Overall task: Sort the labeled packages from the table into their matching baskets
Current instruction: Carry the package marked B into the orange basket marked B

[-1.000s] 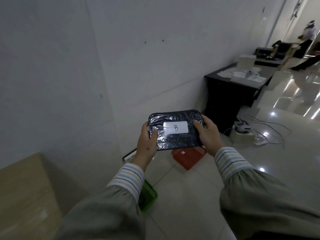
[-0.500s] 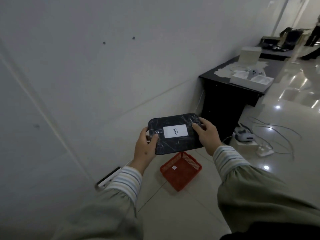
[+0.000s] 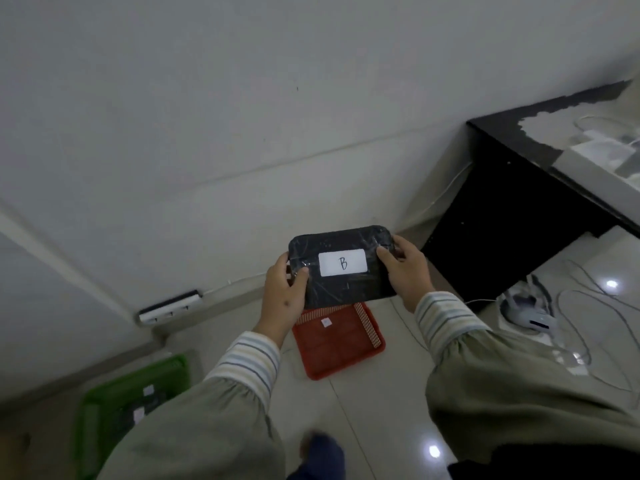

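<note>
Both hands, left (image 3: pixel 282 299) and right (image 3: pixel 405 271), keep a closed grip on the B package (image 3: pixel 341 268), held above the red basket (image 3: pixel 337 344). Dropping remains; the green basket (image 3: pixel 131 400) already holds packages.

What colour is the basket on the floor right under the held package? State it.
Red-orange basket, mesh-sided, seen in the head view below the package.

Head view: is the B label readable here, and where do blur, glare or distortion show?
Head view: dim overall, but the label on the black package reads a sharp B; the green basket and the foot are smeared; ceiling lights glare off the floor tiles; the wide lens bends the wall lines.
</note>
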